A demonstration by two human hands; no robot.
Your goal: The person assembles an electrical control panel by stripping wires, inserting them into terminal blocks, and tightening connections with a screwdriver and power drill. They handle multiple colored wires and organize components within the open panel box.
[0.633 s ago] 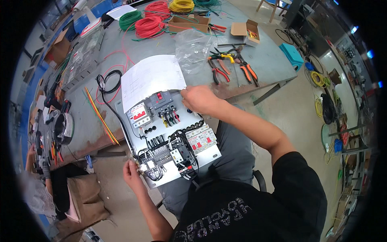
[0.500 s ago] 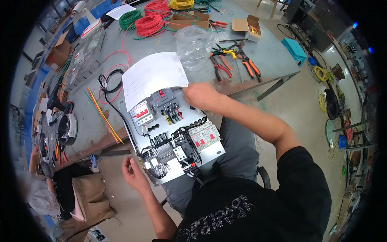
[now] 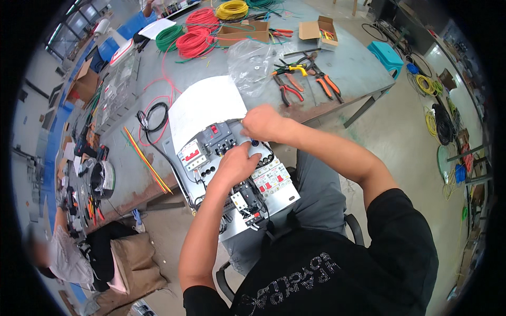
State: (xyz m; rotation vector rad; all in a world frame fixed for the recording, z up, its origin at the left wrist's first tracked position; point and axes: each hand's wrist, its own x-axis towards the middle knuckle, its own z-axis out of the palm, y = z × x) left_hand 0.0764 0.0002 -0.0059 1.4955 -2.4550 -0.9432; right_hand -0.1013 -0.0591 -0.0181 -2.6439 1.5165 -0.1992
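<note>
A metal mounting panel [image 3: 289, 196] fitted with electrical parts rests tilted between my lap and the table edge. It carries a grey circuit breaker [image 3: 220, 136] with a red switch, a white breaker with red levers [image 3: 192, 154], two white breakers side by side [image 3: 271, 180] and a black-and-white contactor [image 3: 243, 199]. My right hand [image 3: 265, 124] is closed at the panel's upper right; what its fingertips hold is hidden. My left hand [image 3: 235, 164] reaches across the panel, thumb apart from the fingers, just below the grey breaker's terminals. A white paper sheet [image 3: 205, 108] covers the panel's far edge.
Pliers and cutters [image 3: 328, 84] lie at the table's right, near a crumpled plastic bag [image 3: 250, 66]. Red wire coils [image 3: 196, 43] and small cardboard boxes [image 3: 319, 32] stand farther back. Cut coloured wires [image 3: 147, 160] lie at left. Another person [image 3: 68, 258] sits lower left.
My left hand has moved from beside the panel's lower left corner up onto its middle, near my right hand. My right hand stays closed at the upper right.
</note>
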